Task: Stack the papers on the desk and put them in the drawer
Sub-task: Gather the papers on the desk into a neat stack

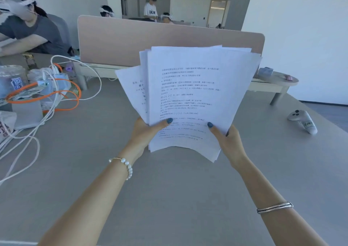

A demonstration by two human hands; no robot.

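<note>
A loose, fanned bundle of white printed papers [192,95] is held up above the grey desk [169,189], tilted towards me. My left hand [145,132] grips the bundle's lower left edge with the thumb on the front sheet. My right hand [227,140] grips the lower right edge the same way. The sheets are uneven, with corners sticking out at the left and the top. No drawer is in view.
A tangle of white and orange cables [52,95] with bags and a box crowds the left side. A white controller [303,121] lies at the right. A pink divider panel [131,38] and a low shelf [275,83] stand behind. A person sits at the far left.
</note>
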